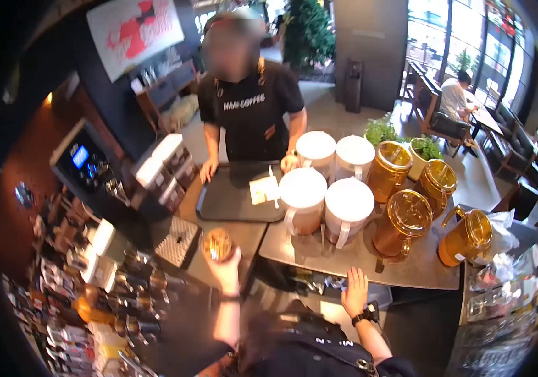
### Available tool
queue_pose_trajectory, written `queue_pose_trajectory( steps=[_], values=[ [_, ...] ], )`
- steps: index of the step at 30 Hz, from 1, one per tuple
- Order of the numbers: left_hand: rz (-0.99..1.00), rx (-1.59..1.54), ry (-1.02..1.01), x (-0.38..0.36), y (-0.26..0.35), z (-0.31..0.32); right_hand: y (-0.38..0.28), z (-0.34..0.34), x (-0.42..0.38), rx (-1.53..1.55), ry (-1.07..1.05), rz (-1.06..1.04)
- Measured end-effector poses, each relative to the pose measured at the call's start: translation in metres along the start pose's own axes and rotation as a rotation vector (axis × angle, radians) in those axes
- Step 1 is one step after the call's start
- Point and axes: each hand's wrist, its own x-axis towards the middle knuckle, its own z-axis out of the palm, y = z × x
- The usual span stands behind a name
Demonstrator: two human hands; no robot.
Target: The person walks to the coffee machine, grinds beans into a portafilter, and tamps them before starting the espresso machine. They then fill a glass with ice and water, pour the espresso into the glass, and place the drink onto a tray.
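My left hand (226, 271) is closed round a glass of amber drink (217, 245), over the counter near the tray's front left corner. What is in the drink is too small to make out. My right hand (356, 294) is open, its fingers stretched forward at the front edge of the counter (300, 248), holding nothing. Ahead of the glass lies a dark serving tray (228, 195) with a small yellowish packet (264, 190) on it. Just beyond my right hand stand white-lidded pitchers (349, 207) and amber pitchers (404, 220).
A co-worker (253, 113) in a black shirt stands behind the tray, hands at its edges. To the left are a machine with a lit screen (80, 157) and a perforated drip tray (177, 240). Potted green plants (426, 148) stand behind the pitchers. Clear cups (492, 333) crowd the right side.
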Motion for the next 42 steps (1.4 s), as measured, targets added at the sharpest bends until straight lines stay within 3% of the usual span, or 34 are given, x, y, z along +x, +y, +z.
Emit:
queue_pose_trajectory(
  steps=[1, 4, 5, 9, 13, 18, 19, 21, 22, 25, 35, 36, 39, 42],
  values=[
    [-0.046, 0.029, -0.006, 0.012, 0.004, 0.016, 0.002, 0.010, 0.002, -0.039, -0.003, 0.006],
    [0.203, 0.260, -0.011, 0.059, -0.033, 0.033, 0.003, 0.033, 0.005, -0.131, 0.060, 0.031],
    [0.216, 0.294, 0.044, 0.064, -0.017, 0.053, 0.005, 0.037, 0.005, -0.161, 0.075, 0.033],
    [0.046, 0.343, 0.031, 0.109, -0.026, 0.081, 0.003, 0.049, 0.010, -0.222, 0.153, 0.074],
    [0.156, 0.364, 0.105, 0.149, -0.074, 0.098, 0.018, 0.064, 0.006, -0.274, 0.214, 0.018],
    [0.106, 0.339, 0.201, 0.178, -0.110, 0.109, 0.029, 0.077, 0.004, -0.329, 0.332, -0.032],
    [0.101, 0.377, 0.221, 0.181, -0.116, 0.110, 0.035, 0.075, 0.001, -0.363, 0.292, -0.042],
    [0.123, 0.445, 0.247, 0.195, -0.123, 0.113, 0.043, 0.065, -0.008, -0.370, -0.007, 0.060],
    [0.122, 0.413, 0.264, 0.204, -0.130, 0.115, 0.046, 0.068, -0.008, -0.337, 0.060, 0.006],
    [0.149, 0.287, 0.236, 0.211, -0.143, 0.116, 0.059, 0.088, -0.015, -0.491, 0.301, -0.103],
    [0.098, 0.296, 0.164, 0.204, -0.150, 0.116, 0.051, 0.087, 0.005, -0.427, 0.208, -0.056],
    [0.024, 0.317, 0.132, 0.202, -0.146, 0.115, 0.052, 0.087, 0.006, -0.426, 0.209, -0.051],
    [0.099, 0.312, 0.155, 0.193, -0.150, 0.114, 0.056, 0.087, 0.008, -0.428, 0.205, -0.046],
    [-0.020, 0.314, 0.154, 0.161, -0.126, 0.114, 0.059, 0.087, 0.010, -0.420, 0.200, -0.051]
  ],
)
